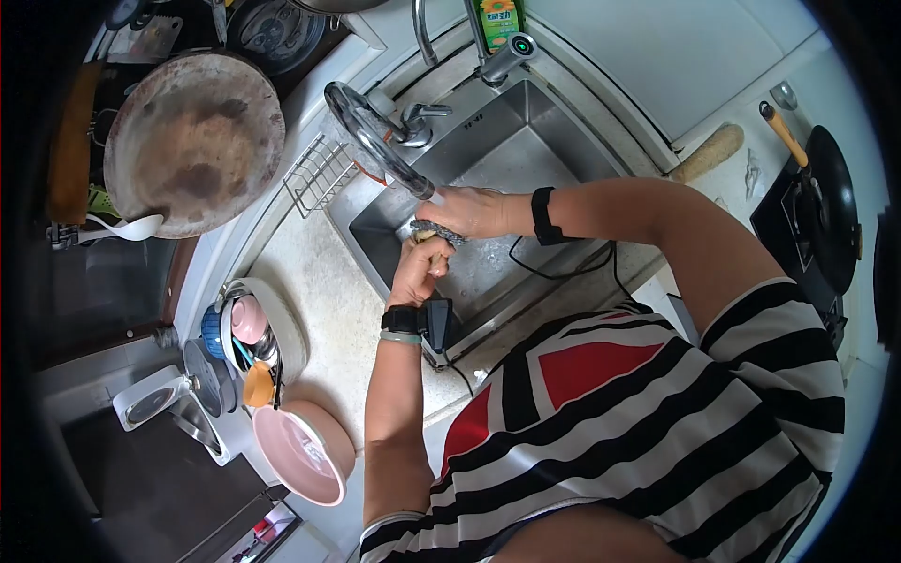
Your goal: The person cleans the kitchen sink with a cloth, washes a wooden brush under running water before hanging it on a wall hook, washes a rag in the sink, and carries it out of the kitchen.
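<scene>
In the head view, we look down past a striped shirt (610,413) at two bare hands meeting just above centre, over a steel sink (549,122). The left hand (419,272) has its fingers curled together around a small yellowish piece (425,236), which is mostly covered, so we cannot tell what it is. The right hand (469,212) is clamped on a grey, rough-textured pad (437,231) pressed against that piece; its fingertips are hidden, and the end of a curved tap (380,145) overlaps its knuckles.

At twelve o'clock, a green bottle (500,23) is cut off by the top edge. Darkness swallows the corners, and a black wok (826,211) towards three o'clock sits close to it.

A pale, stained counter (324,300) borders the sink. At ten o'clock we find a large, round, discoloured board (194,141); between eight and nine, a tub (294,328) of jumbled dishes, hard to separate; at seven, a pink basin (305,455).
</scene>
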The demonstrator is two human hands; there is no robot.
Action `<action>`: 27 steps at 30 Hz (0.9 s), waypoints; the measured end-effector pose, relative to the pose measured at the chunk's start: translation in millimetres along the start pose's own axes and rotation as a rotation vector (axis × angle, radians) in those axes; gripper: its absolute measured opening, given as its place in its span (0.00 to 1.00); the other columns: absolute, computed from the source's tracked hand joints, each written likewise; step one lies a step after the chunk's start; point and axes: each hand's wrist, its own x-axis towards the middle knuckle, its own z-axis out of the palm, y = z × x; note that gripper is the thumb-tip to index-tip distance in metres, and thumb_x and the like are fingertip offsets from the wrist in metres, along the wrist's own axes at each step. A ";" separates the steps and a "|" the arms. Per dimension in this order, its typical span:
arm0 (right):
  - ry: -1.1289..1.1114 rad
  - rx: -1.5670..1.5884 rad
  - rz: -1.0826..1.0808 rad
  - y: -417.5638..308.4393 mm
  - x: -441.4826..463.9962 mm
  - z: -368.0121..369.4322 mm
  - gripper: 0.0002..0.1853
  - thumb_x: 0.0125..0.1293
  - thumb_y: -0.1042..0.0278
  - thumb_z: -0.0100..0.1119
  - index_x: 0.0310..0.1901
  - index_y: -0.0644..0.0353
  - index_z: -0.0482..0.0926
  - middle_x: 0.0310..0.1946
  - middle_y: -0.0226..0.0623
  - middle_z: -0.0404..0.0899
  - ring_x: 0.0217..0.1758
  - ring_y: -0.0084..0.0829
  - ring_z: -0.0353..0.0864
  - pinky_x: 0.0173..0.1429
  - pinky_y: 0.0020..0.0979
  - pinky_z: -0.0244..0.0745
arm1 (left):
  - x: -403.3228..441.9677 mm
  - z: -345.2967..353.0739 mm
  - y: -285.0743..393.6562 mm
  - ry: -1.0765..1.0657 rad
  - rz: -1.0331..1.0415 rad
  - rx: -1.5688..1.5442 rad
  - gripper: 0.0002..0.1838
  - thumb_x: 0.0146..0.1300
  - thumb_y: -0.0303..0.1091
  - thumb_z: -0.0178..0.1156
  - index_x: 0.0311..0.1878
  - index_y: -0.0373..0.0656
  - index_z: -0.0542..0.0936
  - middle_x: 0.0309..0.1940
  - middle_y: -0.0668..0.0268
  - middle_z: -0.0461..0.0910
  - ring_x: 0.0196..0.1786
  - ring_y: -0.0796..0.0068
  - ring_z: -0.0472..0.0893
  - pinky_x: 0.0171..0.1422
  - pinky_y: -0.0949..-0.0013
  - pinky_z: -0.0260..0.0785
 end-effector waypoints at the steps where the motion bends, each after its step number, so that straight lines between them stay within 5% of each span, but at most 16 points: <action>1: -0.002 0.002 0.001 0.5 -2.2 0.8 0.23 0.48 0.69 0.65 0.46 0.60 0.67 0.42 0.54 0.72 0.40 0.53 0.79 0.44 0.45 0.76 | -0.1 -4.1 0.9 -0.065 -0.074 -0.033 0.04 0.44 0.21 0.60 0.23 0.39 0.76 0.16 0.74 0.69 0.13 0.85 0.59 0.19 0.78 0.48; 3: -0.022 -0.018 -0.005 3.3 -7.0 1.3 0.25 0.48 0.72 0.65 0.50 0.58 0.68 0.43 0.52 0.72 0.41 0.53 0.78 0.43 0.42 0.76 | 0.2 -4.5 -0.2 -0.131 -0.148 -0.066 0.04 0.45 0.21 0.60 0.24 0.39 0.76 0.16 0.74 0.69 0.13 0.85 0.58 0.18 0.78 0.47; 6: -0.032 0.114 0.085 5.5 -5.1 3.9 0.24 0.46 0.76 0.66 0.48 0.60 0.71 0.40 0.48 0.75 0.37 0.49 0.80 0.40 0.40 0.77 | -1.5 10.5 -8.2 0.165 0.471 0.672 0.17 0.45 0.29 0.64 0.39 0.31 0.76 0.26 0.59 0.80 0.26 0.67 0.80 0.32 0.66 0.71; 7: -0.030 0.253 0.171 6.3 -2.5 4.4 0.22 0.44 0.78 0.66 0.44 0.63 0.74 0.36 0.46 0.78 0.33 0.45 0.81 0.38 0.38 0.78 | -14.5 23.2 6.6 0.207 0.349 0.838 0.26 0.44 0.32 0.65 0.47 0.30 0.73 0.34 0.51 0.82 0.40 0.56 0.83 0.45 0.61 0.74; 8: -0.029 0.255 0.177 3.1 3.3 -8.3 0.22 0.44 0.78 0.66 0.44 0.63 0.74 0.36 0.46 0.78 0.33 0.45 0.81 0.38 0.38 0.78 | -15.1 25.3 5.3 0.201 0.345 0.840 0.26 0.44 0.32 0.65 0.47 0.30 0.73 0.34 0.51 0.82 0.40 0.56 0.83 0.45 0.61 0.74; 10: -0.649 0.609 0.562 5.1 12.6 -36.2 0.17 0.39 0.79 0.70 0.33 0.68 0.77 0.26 0.44 0.80 0.25 0.35 0.81 0.29 0.34 0.77 | -16.6 29.0 2.7 0.195 0.485 1.224 0.25 0.45 0.30 0.65 0.49 0.34 0.72 0.35 0.47 0.81 0.41 0.49 0.82 0.44 0.56 0.75; 11: -0.735 0.946 0.657 17.1 12.7 -29.7 0.15 0.34 0.77 0.75 0.24 0.69 0.77 0.23 0.43 0.80 0.21 0.28 0.80 0.22 0.30 0.73 | -19.4 33.5 1.8 0.177 0.555 1.279 0.24 0.46 0.29 0.64 0.49 0.36 0.72 0.34 0.45 0.80 0.42 0.46 0.80 0.44 0.53 0.74; 12: -0.729 0.949 0.659 26.2 9.9 -22.8 0.15 0.34 0.77 0.75 0.24 0.69 0.77 0.23 0.43 0.80 0.21 0.28 0.80 0.22 0.30 0.73 | -19.0 36.2 1.0 0.172 0.557 1.282 0.24 0.46 0.29 0.64 0.49 0.36 0.72 0.34 0.45 0.80 0.42 0.46 0.80 0.44 0.53 0.74; 14: -0.838 1.084 0.740 33.0 9.1 -20.9 0.15 0.35 0.77 0.75 0.25 0.68 0.77 0.23 0.42 0.80 0.21 0.26 0.79 0.22 0.28 0.73 | -14.7 39.4 0.6 0.250 0.583 1.264 0.24 0.43 0.30 0.67 0.47 0.33 0.74 0.29 0.45 0.79 0.37 0.44 0.80 0.40 0.55 0.74; 16: -0.798 0.787 0.611 28.4 5.6 -6.8 0.18 0.39 0.79 0.71 0.35 0.67 0.77 0.25 0.44 0.80 0.25 0.33 0.81 0.28 0.32 0.77 | -3.8 27.0 -7.1 0.299 0.651 1.180 0.19 0.43 0.27 0.65 0.42 0.33 0.76 0.27 0.51 0.80 0.32 0.49 0.81 0.38 0.58 0.74; 18: -0.151 0.066 -0.018 14.7 -8.4 3.7 0.26 0.43 0.78 0.69 0.47 0.63 0.72 0.34 0.49 0.77 0.35 0.43 0.82 0.38 0.37 0.79 | -4.8 21.7 -9.4 0.184 0.389 0.719 0.14 0.40 0.24 0.64 0.35 0.33 0.77 0.24 0.60 0.80 0.23 0.62 0.79 0.30 0.66 0.71; 19: -0.197 0.036 0.142 -3.3 -9.1 -3.8 0.32 0.44 0.75 0.68 0.53 0.60 0.65 0.44 0.55 0.72 0.44 0.52 0.79 0.46 0.42 0.77 | -12.0 23.5 3.7 0.074 0.113 0.395 0.05 0.41 0.21 0.61 0.25 0.37 0.76 0.21 0.70 0.76 0.20 0.76 0.72 0.25 0.71 0.63; 20: -0.199 0.035 0.140 1.9 -9.5 2.5 0.32 0.44 0.75 0.68 0.53 0.60 0.65 0.44 0.55 0.72 0.44 0.52 0.79 0.46 0.42 0.77 | -5.4 12.1 1.2 0.075 0.115 0.393 0.05 0.41 0.21 0.61 0.25 0.37 0.76 0.21 0.70 0.76 0.20 0.76 0.72 0.25 0.71 0.63; 22: 0.156 -0.076 -0.206 12.7 -11.3 17.5 0.25 0.46 0.72 0.66 0.47 0.61 0.67 0.40 0.54 0.72 0.41 0.56 0.78 0.41 0.45 0.75 | 7.3 -7.7 -7.2 -0.215 -0.254 -0.187 0.07 0.42 0.20 0.59 0.17 0.42 0.72 0.14 0.74 0.66 0.14 0.83 0.60 0.19 0.76 0.49; 23: 0.154 -0.076 -0.209 16.4 -11.9 20.0 0.25 0.46 0.72 0.66 0.47 0.61 0.67 0.40 0.54 0.72 0.41 0.56 0.78 0.41 0.45 0.75 | 5.8 -7.8 -12.1 -0.186 -0.255 -0.187 0.12 0.45 0.19 0.57 0.14 0.46 0.68 0.12 0.77 0.57 0.13 0.87 0.53 0.18 0.77 0.43; 27: -0.095 0.073 -0.014 7.7 -7.8 3.7 0.28 0.43 0.74 0.68 0.49 0.59 0.68 0.36 0.49 0.74 0.35 0.54 0.79 0.40 0.45 0.76 | 3.7 -10.7 -14.9 -0.232 -0.293 -0.218 0.09 0.43 0.22 0.60 0.14 0.43 0.71 0.13 0.76 0.63 0.13 0.86 0.56 0.18 0.77 0.45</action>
